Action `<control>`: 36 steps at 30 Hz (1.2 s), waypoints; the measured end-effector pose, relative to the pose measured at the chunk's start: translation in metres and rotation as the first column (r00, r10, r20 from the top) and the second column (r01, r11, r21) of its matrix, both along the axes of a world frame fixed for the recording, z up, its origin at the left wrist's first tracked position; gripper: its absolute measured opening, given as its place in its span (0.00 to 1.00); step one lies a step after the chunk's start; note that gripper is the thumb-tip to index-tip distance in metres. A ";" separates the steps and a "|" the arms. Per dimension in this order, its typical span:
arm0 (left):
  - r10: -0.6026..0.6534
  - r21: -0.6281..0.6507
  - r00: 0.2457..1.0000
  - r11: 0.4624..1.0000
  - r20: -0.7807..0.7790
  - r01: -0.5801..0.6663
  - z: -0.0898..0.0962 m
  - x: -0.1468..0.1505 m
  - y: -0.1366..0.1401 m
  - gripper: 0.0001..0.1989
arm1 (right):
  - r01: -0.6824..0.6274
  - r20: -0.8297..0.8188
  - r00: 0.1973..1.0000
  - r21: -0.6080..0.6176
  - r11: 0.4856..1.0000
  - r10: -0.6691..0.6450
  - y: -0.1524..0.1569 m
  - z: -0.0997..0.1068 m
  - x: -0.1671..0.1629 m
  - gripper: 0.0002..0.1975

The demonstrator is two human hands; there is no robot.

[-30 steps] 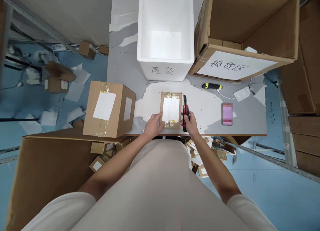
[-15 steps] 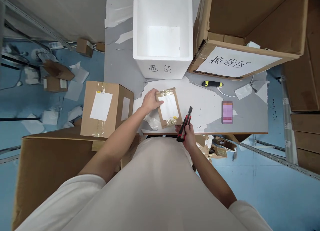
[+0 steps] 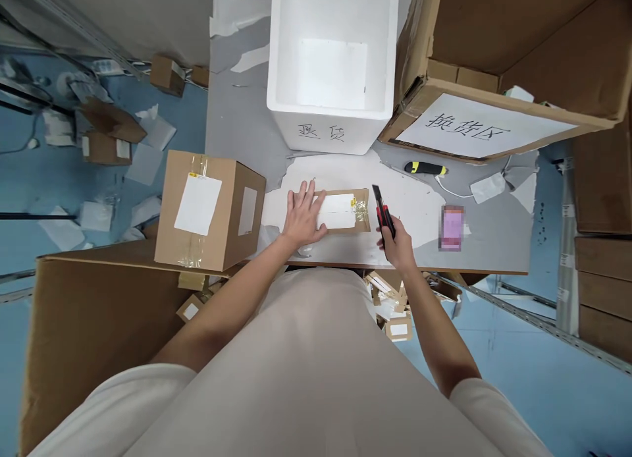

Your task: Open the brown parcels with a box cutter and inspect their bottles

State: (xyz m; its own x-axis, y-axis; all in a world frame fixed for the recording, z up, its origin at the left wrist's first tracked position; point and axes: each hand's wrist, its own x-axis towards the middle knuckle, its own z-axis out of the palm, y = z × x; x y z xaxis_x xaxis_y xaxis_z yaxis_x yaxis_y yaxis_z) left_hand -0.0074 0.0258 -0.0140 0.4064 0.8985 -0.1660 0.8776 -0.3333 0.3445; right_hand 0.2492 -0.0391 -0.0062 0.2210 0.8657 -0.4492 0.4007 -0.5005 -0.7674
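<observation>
A small taped cardboard box [image 3: 338, 228] with a white label lies flat on the table, its long side running left to right. My left hand [image 3: 303, 218] presses on its left end, fingers spread. Clear tape covers the box's right end. Just right of that end, my right hand [image 3: 399, 246] is wrapped round a red and black utility knife [image 3: 384, 215]. The knife's dark blade points up and to the left, apart from the box. A bit of clear plastic pokes out below my left hand.
A white foam box [image 3: 326, 131] stands at the back, beside a large open carton [image 3: 553, 118]. A bigger taped carton [image 3: 195, 210] sits at left. At right are a black and yellow cutter [image 3: 425, 168] and a blurred pink phone [image 3: 451, 228].
The small box has turned from upright-slanted to lying lengthwise across the table. My left hand has spread flat over its left end. My right hand and the knife have moved right and up.
</observation>
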 end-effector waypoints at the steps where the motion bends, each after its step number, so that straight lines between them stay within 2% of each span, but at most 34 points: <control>1: -0.034 -0.018 0.999 0.999 -0.017 0.034 0.000 0.001 0.005 0.44 | -0.054 0.050 0.997 -0.043 0.998 0.056 -0.008 0.005 0.003 0.30; 5: -0.043 -0.067 0.997 0.997 -0.057 0.039 0.000 0.004 0.014 0.52 | -0.202 0.118 0.970 -0.101 0.974 0.213 -0.023 0.014 0.010 0.31; 9: -0.050 -0.105 0.996 0.994 -0.072 0.042 0.003 0.005 0.016 0.59 | -0.229 0.102 0.966 -0.099 0.968 0.239 -0.017 0.012 0.011 0.30; 13: -0.041 -0.115 0.997 0.993 -0.068 0.033 0.005 0.006 0.018 0.60 | -0.305 0.156 0.934 -0.124 0.944 0.322 -0.006 0.023 0.014 0.30; 17: -0.022 -0.114 0.997 0.993 -0.075 0.014 0.003 0.008 0.018 0.60 | -0.428 0.276 0.841 -0.186 0.884 0.465 0.007 0.045 0.019 0.30; 20: -0.015 -0.113 0.998 0.994 -0.061 0.008 0.002 0.008 0.017 0.59 | -0.517 0.296 0.768 -0.236 0.823 0.568 0.012 0.057 0.027 0.29; 27: 0.001 -0.106 0.999 0.994 -0.039 -0.005 0.002 0.007 0.017 0.58 | -0.603 0.289 0.669 -0.328 0.728 0.685 -0.001 0.060 0.038 0.28; 29: 0.000 -0.104 1.000 0.995 -0.026 -0.003 0.001 0.006 0.017 0.58 | -0.591 0.320 0.662 -0.333 0.735 0.678 -0.009 0.059 0.037 0.27; 31: -0.005 -0.102 1.000 0.995 -0.010 0.004 0.001 0.005 0.017 0.57 | -0.551 0.347 0.686 -0.325 0.768 0.639 -0.018 0.059 0.040 0.28; 34: -0.017 -0.092 1.000 0.996 0.023 0.019 0.000 0.003 0.017 0.57 | -0.426 0.359 0.783 -0.285 0.859 0.508 -0.034 0.057 0.049 0.29; 36: -0.031 -0.084 0.999 0.996 0.026 0.033 -0.001 0.001 0.018 0.57 | -0.293 0.423 0.823 -0.255 0.922 0.379 -0.044 0.046 0.054 0.30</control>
